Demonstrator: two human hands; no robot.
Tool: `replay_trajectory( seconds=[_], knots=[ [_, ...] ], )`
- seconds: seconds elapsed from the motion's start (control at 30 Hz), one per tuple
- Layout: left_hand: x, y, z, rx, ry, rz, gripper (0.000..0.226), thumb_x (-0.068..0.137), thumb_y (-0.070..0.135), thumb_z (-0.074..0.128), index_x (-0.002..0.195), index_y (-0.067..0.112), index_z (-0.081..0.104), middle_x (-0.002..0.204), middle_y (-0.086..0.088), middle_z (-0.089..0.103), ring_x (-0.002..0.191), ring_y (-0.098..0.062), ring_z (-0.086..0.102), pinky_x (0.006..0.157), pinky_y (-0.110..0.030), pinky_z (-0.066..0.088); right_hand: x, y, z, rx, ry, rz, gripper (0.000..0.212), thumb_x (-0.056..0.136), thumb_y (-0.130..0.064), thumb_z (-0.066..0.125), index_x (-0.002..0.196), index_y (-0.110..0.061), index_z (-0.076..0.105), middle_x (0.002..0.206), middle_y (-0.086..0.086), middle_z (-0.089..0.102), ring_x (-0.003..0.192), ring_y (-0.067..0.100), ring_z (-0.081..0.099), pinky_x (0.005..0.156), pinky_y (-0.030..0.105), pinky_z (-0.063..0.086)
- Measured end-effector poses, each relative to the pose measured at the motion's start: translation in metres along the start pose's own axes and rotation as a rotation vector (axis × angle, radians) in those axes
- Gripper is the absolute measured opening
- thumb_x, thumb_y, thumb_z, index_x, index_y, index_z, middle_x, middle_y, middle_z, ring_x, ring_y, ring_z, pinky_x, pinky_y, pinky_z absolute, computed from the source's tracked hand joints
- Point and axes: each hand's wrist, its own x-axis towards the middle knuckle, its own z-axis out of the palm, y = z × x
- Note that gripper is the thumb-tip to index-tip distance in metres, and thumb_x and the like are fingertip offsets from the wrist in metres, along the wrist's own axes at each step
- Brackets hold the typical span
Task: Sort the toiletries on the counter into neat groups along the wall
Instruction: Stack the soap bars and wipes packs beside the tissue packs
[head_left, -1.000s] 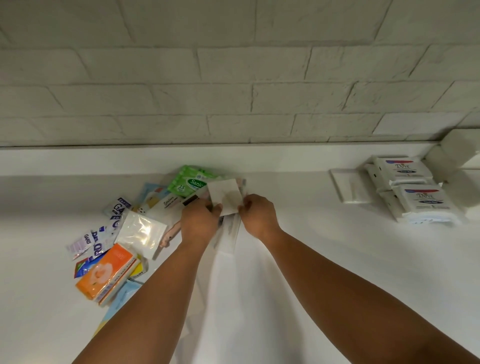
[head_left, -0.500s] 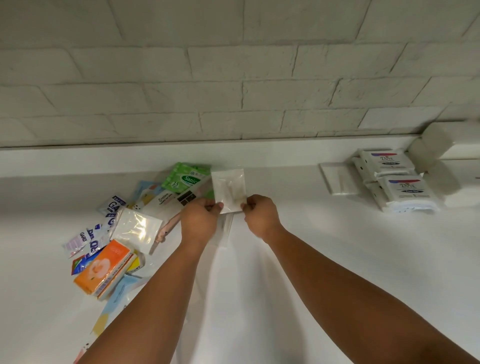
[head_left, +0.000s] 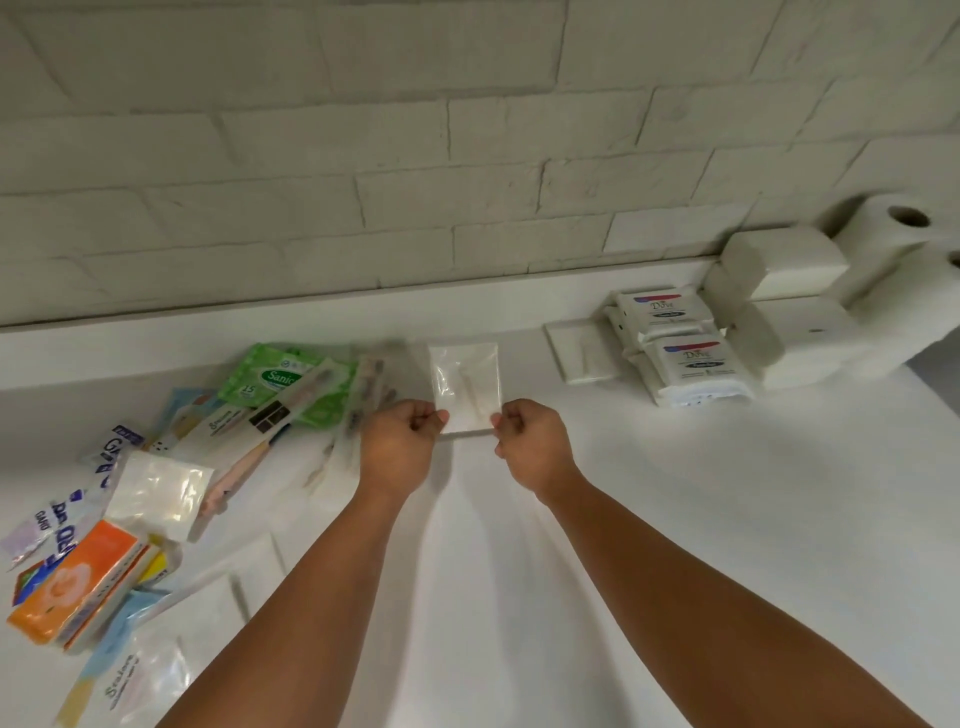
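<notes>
A small clear plastic sachet (head_left: 466, 385) with something white inside is held up over the white counter (head_left: 675, 519). My left hand (head_left: 397, 447) pinches its lower left corner and my right hand (head_left: 535, 444) pinches its lower right corner. To the left lies a loose pile of toiletries: a green wipes pack (head_left: 278, 379), wrapped toothbrushes (head_left: 249, 431), a shiny white sachet (head_left: 158, 493), an orange tissue pack (head_left: 78, 584) and blue-printed sachets (head_left: 67, 519). Along the wall at right sit a flat white sachet (head_left: 582, 351) and two white soap packs (head_left: 685, 358).
White folded tissue packs (head_left: 779, 270) and toilet paper rolls (head_left: 893, 244) stand at the far right against the brick wall (head_left: 467, 156). A low white ledge (head_left: 311, 317) runs along the wall. Clear sachets (head_left: 145, 680) lie at the lower left.
Both hands have lifted the clear sachet off the pile and carried it to the right, toward the wall. The view has turned right, showing the toilet paper rolls.
</notes>
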Motion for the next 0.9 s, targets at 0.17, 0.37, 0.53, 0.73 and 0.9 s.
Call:
replay_trajectory(
  seconds=[0.17, 0.37, 0.53, 0.73, 0.9],
  knots=[
    [0.000, 0.026, 0.047, 0.010, -0.057, 0.008, 0.018, 0.090, 0.027, 0.070, 0.075, 0.018, 0.069, 0.062, 0.007, 0.063, 0.056, -0.011, 0.054, 0.062, -0.024, 0.045, 0.015, 0.015, -0.045, 0.047, 0.064, 0.051, 0.014, 0.097, -0.020, 0.053, 0.096, -0.014, 0.066, 0.076, 0.000, 0.068, 0.058, 0.012, 0.061, 0.062, 0.027, 0.049],
    [0.011, 0.054, 0.103, 0.013, -0.078, -0.007, 0.018, 0.091, 0.025, 0.068, 0.074, 0.020, 0.069, 0.054, 0.008, 0.060, 0.042, 0.000, 0.051, 0.051, -0.019, 0.040, 0.039, 0.032, -0.093, 0.031, 0.106, 0.034, 0.017, 0.096, -0.015, 0.052, 0.102, -0.011, 0.068, 0.082, 0.000, 0.068, 0.063, 0.015, 0.061, 0.070, 0.034, 0.055],
    [0.027, 0.070, 0.135, 0.024, -0.063, -0.022, 0.010, 0.090, 0.026, 0.070, 0.086, 0.019, 0.076, 0.067, 0.006, 0.068, 0.069, -0.016, 0.069, 0.061, -0.023, 0.052, 0.049, 0.037, -0.112, -0.141, 0.179, -0.109, 0.027, 0.099, -0.014, 0.050, 0.121, -0.008, 0.064, 0.107, 0.007, 0.065, 0.099, 0.024, 0.062, 0.091, 0.024, 0.045],
    [0.049, 0.082, 0.164, 0.078, -0.046, -0.016, 0.013, 0.089, 0.023, 0.069, 0.085, 0.014, 0.078, 0.077, -0.005, 0.075, 0.083, -0.026, 0.072, 0.083, -0.037, 0.059, 0.053, 0.052, -0.113, -0.298, 0.154, -0.218, 0.045, 0.095, -0.005, 0.048, 0.140, 0.001, 0.044, 0.145, 0.015, 0.044, 0.137, 0.029, 0.040, 0.110, 0.020, 0.027],
    [0.058, 0.081, 0.184, 0.175, -0.057, -0.051, 0.018, 0.088, 0.025, 0.068, 0.094, 0.012, 0.079, 0.084, -0.007, 0.077, 0.085, -0.025, 0.072, 0.083, -0.035, 0.058, 0.060, 0.064, -0.115, -0.379, 0.035, -0.159, 0.058, 0.100, -0.011, 0.045, 0.151, 0.003, 0.021, 0.161, 0.018, 0.018, 0.151, 0.028, 0.014, 0.118, 0.023, 0.009]
  ],
)
